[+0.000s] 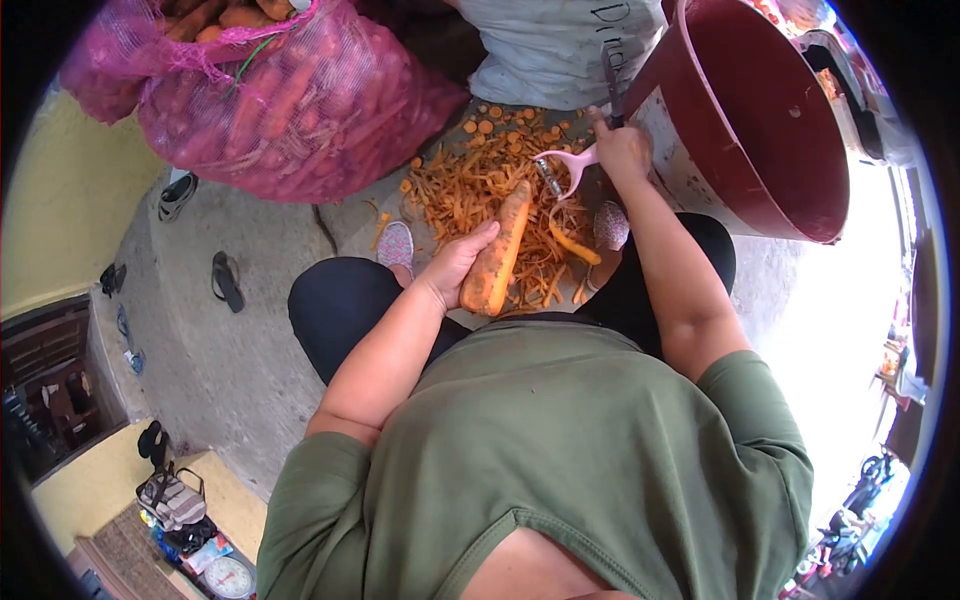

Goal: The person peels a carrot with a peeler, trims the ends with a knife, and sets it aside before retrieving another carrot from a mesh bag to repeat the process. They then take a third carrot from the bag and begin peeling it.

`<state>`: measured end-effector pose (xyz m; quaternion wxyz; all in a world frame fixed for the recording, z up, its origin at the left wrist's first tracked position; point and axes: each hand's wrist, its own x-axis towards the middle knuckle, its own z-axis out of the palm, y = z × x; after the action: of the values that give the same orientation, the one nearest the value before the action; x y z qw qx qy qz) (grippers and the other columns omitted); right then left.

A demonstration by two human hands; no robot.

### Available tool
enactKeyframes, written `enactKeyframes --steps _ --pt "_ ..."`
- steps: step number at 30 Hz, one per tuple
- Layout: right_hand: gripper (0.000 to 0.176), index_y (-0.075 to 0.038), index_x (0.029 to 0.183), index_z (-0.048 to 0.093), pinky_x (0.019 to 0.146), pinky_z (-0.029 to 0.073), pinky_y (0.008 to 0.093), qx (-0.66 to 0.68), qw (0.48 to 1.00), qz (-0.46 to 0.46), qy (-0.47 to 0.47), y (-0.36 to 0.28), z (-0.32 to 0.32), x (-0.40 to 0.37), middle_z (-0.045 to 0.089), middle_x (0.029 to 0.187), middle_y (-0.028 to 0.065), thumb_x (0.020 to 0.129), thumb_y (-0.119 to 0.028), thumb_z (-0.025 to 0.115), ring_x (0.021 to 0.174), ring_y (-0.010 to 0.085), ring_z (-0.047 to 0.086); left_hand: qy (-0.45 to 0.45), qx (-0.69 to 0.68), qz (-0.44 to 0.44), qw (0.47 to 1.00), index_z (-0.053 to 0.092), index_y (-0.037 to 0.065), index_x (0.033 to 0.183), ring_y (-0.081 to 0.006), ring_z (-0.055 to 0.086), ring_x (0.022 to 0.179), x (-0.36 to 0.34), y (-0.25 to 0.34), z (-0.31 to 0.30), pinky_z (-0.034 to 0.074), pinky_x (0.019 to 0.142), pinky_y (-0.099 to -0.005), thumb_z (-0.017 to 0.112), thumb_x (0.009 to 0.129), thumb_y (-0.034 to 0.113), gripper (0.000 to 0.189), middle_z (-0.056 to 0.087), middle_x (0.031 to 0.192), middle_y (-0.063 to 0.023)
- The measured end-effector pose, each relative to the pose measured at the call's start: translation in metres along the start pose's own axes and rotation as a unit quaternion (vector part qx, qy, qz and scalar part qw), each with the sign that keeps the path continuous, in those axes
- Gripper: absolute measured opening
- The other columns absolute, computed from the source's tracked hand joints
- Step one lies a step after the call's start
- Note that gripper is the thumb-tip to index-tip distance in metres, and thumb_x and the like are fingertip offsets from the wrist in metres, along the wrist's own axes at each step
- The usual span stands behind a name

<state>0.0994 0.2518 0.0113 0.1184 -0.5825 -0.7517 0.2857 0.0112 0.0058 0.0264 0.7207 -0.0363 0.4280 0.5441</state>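
My left hand (460, 264) is wrapped round the lower part of a large, thick carrot (496, 262). One side of the carrot is bright, peeled orange; the other still has brownish skin. In my right hand (626, 156) is a pink peeler (577, 166), its blade just above and right of the carrot's tip, apart from it. The same hand also grips a knife (612, 84), its blade pointing away from me. A curled strip of peel (572, 243) lies below the peeler. Under both hands a heap of orange peelings (450, 195) with round cut ends covers the floor.
A pink mesh sack (300, 120) full of carrots stands at front left. Behind the peelings is a white sack (535, 50) with writing. A large dark red bucket (690, 130) leans at the right. Sandals (227, 282) and a dial scale (228, 577) are on the left.
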Motion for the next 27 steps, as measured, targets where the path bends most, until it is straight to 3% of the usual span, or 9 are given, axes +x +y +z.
enactKeyframes --steps 3,5,6,11,14,16,20,24,27 --pt "0.057 -0.001 0.068 0.06 0.061 0.045 0.0363 0.011 0.995 -0.019 -0.1 -0.041 -0.012 -0.052 0.058 0.061 0.0149 0.068 -0.057 0.054 0.063 0.0264 0.06 -0.046 -0.047 -0.045 0.997 0.048 0.004 0.1 -0.0214 0.058 0.066 0.008 0.003 -0.014 0.05 0.056 -0.0331 0.042 0.084 0.042 0.041 0.057 0.081 -0.0098" --pt "0.055 -0.001 0.069 0.06 0.061 0.045 0.0352 0.071 0.974 -0.089 -0.196 -0.053 -0.01 -0.096 0.057 0.058 0.0152 0.064 -0.056 0.06 0.062 0.028 0.059 0.004 -0.077 -0.03 0.997 0.048 0.005 0.1 -0.0212 0.058 0.066 0.009 0.003 0.0 0.05 0.055 -0.033 0.041 0.084 0.042 0.041 0.056 0.082 -0.0104" --pt "0.056 -0.001 0.07 0.06 0.061 0.046 0.0355 0.035 0.97 -0.132 -0.201 -0.05 -0.001 -0.1 0.057 0.06 0.0159 0.062 -0.057 0.06 0.063 0.0281 0.06 0.029 -0.09 -0.023 0.995 0.048 0.005 0.101 -0.0211 0.058 0.067 0.01 0.003 0.005 0.05 0.055 -0.0329 0.04 0.084 0.042 0.042 0.056 0.083 -0.0107" --pt "0.074 0.003 0.075 0.059 0.062 0.047 0.0357 -0.039 0.999 -0.01 -0.031 -0.007 0.005 -0.005 0.06 0.07 0.0167 0.063 -0.069 0.047 0.068 0.027 0.061 -0.022 0.01 -0.066 0.998 0.044 0.002 0.105 -0.0248 0.057 0.064 0.008 -0.007 -0.008 0.049 0.053 -0.0333 0.038 0.086 0.039 0.043 0.055 0.083 -0.0147" --pt "0.063 0.0 0.072 0.06 0.061 0.045 0.0377 -0.014 0.998 0.047 -0.034 -0.002 -0.006 0.007 0.059 0.064 0.016 0.068 -0.062 0.049 0.066 0.0287 0.06 -0.025 0.013 -0.054 0.998 0.045 0.002 0.105 -0.0245 0.057 0.064 0.006 -0.002 -0.009 0.049 0.054 -0.0341 0.038 0.085 0.04 0.043 0.055 0.081 -0.0144" --pt "0.064 0.001 0.072 0.06 0.062 0.045 0.0369 -0.002 0.998 -0.062 -0.006 -0.021 0.007 -0.03 0.059 0.065 0.0166 0.066 -0.062 0.052 0.067 0.0292 0.059 -0.044 -0.007 -0.049 0.998 0.045 0.002 0.105 -0.0245 0.057 0.064 0.011 -0.004 -0.015 0.049 0.054 -0.0339 0.038 0.085 0.04 0.043 0.055 0.081 -0.0141" --pt "0.063 -0.001 0.078 0.06 0.07 0.044 0.0365 0.001 0.985 -0.023 -0.174 -0.038 -0.006 -0.057 0.06 0.074 0.0196 0.064 -0.062 0.053 0.079 0.0307 0.059 -0.04 0.013 -0.045 0.998 0.047 0.003 0.102 -0.0243 0.057 0.063 0.011 -0.003 -0.012 0.049 0.053 -0.0335 0.038 0.085 0.04 0.042 0.055 0.079 -0.0129" --pt "0.071 0.002 0.075 0.06 0.066 0.046 0.0373 -0.041 0.999 -0.004 0.0 0.001 0.004 0.0 0.06 0.073 0.0199 0.064 -0.067 0.049 0.075 0.03 0.06 -0.038 0.029 -0.05 0.998 0.046 0.005 0.103 -0.0235 0.056 0.062 0.005 -0.001 -0.01 0.048 0.053 -0.0332 0.037 0.086 0.038 0.039 0.054 0.079 -0.0121" --pt "0.076 0.005 0.078 0.06 0.073 0.044 0.0375 -0.025 0.988 0.02 -0.15 0.025 0.008 0.032 0.058 0.081 0.0235 0.063 -0.069 0.049 0.082 0.0317 0.058 -0.062 -0.002 -0.064 0.996 0.045 0.005 0.105 -0.0233 0.055 0.062 0.002 0.001 -0.01 0.047 0.052 -0.0329 0.037 0.087 0.038 0.038 0.053 0.081 -0.0126"
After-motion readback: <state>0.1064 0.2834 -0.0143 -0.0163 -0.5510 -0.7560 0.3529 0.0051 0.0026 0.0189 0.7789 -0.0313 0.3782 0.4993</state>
